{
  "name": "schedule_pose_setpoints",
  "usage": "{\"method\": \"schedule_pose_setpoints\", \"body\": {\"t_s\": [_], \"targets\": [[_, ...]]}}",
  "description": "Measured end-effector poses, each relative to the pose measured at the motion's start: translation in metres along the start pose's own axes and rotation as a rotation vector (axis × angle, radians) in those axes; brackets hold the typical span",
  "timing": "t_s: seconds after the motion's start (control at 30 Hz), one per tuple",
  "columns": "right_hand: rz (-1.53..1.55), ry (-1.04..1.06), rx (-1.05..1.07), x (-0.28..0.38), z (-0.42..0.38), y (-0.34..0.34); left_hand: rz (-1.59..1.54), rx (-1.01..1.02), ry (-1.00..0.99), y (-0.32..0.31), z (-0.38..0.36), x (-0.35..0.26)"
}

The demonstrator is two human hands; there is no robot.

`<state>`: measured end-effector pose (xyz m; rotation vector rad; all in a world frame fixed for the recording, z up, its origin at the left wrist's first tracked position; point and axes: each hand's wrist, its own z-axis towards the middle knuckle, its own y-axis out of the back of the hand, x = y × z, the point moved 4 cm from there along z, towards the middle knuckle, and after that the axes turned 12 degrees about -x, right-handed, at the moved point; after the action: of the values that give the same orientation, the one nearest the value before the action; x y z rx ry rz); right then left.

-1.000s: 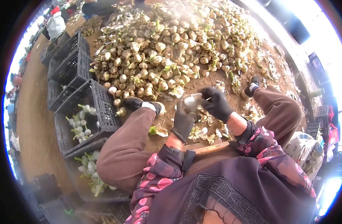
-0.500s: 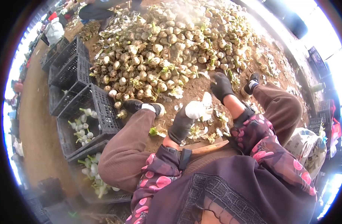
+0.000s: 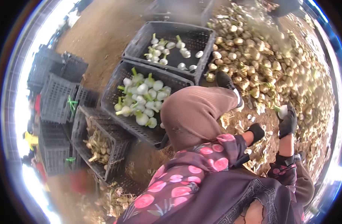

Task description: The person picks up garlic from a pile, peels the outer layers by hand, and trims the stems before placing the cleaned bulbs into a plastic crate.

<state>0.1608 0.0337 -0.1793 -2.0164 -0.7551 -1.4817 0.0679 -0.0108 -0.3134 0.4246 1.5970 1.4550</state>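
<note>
My right hand (image 3: 288, 122), in a dark glove, is closed around a white garlic bulb (image 3: 282, 111) with a short greenish stem. It is held over the ground at the near edge of the heap of unpeeled garlic (image 3: 260, 63). My left hand (image 3: 256, 134), also gloved, is closed like a fist, lower and to the left of the right hand. Whatever may be inside its fingers is hidden. Scraps of pale skin (image 3: 261, 151) lie on the soil below both hands.
Beside my left knee, a black crate (image 3: 115, 82) holds many white garlic bulbs with green stems. A second crate (image 3: 212, 39) beyond it holds fewer. Farther left, another crate (image 3: 115, 149) contains brownish bulbs, near stacked crates (image 3: 59, 99).
The view has swung left towards the crates. Before, a white bulb was in my left hand and my right hand was at the heap; now a bulb is in my right hand.
</note>
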Motion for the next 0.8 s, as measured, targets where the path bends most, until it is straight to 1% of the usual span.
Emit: {"method": "schedule_pose_setpoints", "body": {"t_s": [0.03, 0.07, 0.13, 0.17, 0.2, 0.23, 0.27, 0.3, 0.33, 0.37, 0.4, 0.43, 0.47, 0.5, 0.53, 0.57, 0.6, 0.63, 0.67, 0.7, 0.73, 0.77, 0.8], "targets": [[-0.071, 0.138, 0.091, 0.005, -0.013, -0.029, -0.084, 0.005, -0.080, -0.011, 0.003, -0.006], [-0.115, 0.197, 0.203, 0.010, -0.024, -0.055, -0.194, -0.056, 0.001, -0.016, 0.006, -0.009], [-0.147, 0.235, 0.608, 0.017, -0.076, -0.126, -0.426, -0.159, 0.111, -0.020, 0.007, -0.011], [-0.083, 0.170, 0.817, 0.018, -0.103, -0.154, -0.543, -0.183, 0.147, -0.012, -0.004, -0.004], [0.084, -0.017, 0.945, 0.018, -0.121, -0.170, -0.678, -0.216, 0.169, 0.006, -0.017, 0.002], [0.231, -0.226, 1.051, 0.018, -0.139, -0.186, -0.918, -0.241, 0.222, 0.018, -0.029, 0.007], [0.035, -0.005, 0.983, 0.019, -0.129, -0.180, -1.226, -0.272, 0.303, 0.037, -0.038, 0.016], [-0.175, 0.197, 0.894, 0.020, -0.119, -0.173, -1.618, -0.314, 0.407, 0.058, -0.042, 0.024], [-0.248, 0.178, 0.847, 0.015, -0.100, -0.160, -1.998, -0.390, 0.479, 0.079, -0.041, 0.034], [-0.267, 0.200, 0.768, 0.014, -0.086, -0.142, -2.312, -0.460, 0.504, 0.098, -0.036, 0.039], [-0.392, 0.437, 0.707, 0.007, -0.067, -0.120, -2.514, -0.493, 0.511, 0.112, -0.028, 0.040], [-0.524, 0.660, 0.658, -0.004, -0.050, -0.098, -2.627, -0.500, 0.539, 0.119, -0.021, 0.038], [-0.656, 0.676, 0.620, -0.017, -0.031, -0.069, -2.680, -0.496, 0.587, 0.119, -0.014, 0.030], [-0.780, 0.686, 0.592, -0.029, -0.014, -0.043, -2.667, -0.493, 0.656, 0.113, -0.010, 0.026], [-0.971, 0.587, 0.472, -0.045, 0.009, -0.021, -2.491, -0.441, 0.817, 0.106, -0.010, 0.021], [-1.154, 0.482, 0.349, -0.052, 0.027, -0.005, -2.391, -0.467, 0.833, 0.098, -0.013, 0.019], [-1.353, 0.581, 0.242, -0.054, 0.039, 0.010, -2.293, -0.418, 0.809, 0.091, -0.015, 0.021], [-1.330, 0.574, 0.214, -0.058, 0.055, 0.018, -2.193, -0.475, 0.765, 0.106, -0.010, 0.021], [-1.239, 0.575, 0.141, -0.057, 0.070, 0.016, -2.091, -0.532, 0.727, 0.120, -0.006, 0.020], [-1.144, 0.575, 0.074, -0.059, 0.086, 0.011, -1.953, -0.567, 0.718, 0.115, -0.007, 0.025], [-1.100, 0.597, 0.084, -0.037, 0.088, -0.011, -1.814, -0.606, 0.796, 0.100, -0.008, 0.032], [-1.013, 0.733, 0.043, -0.034, 0.106, -0.027, -1.671, -0.643, 0.869, 0.094, -0.010, 0.038], [-0.955, 0.847, 0.010, -0.031, 0.124, -0.044, -1.711, -0.568, 0.901, 0.087, -0.014, 0.039]]}}
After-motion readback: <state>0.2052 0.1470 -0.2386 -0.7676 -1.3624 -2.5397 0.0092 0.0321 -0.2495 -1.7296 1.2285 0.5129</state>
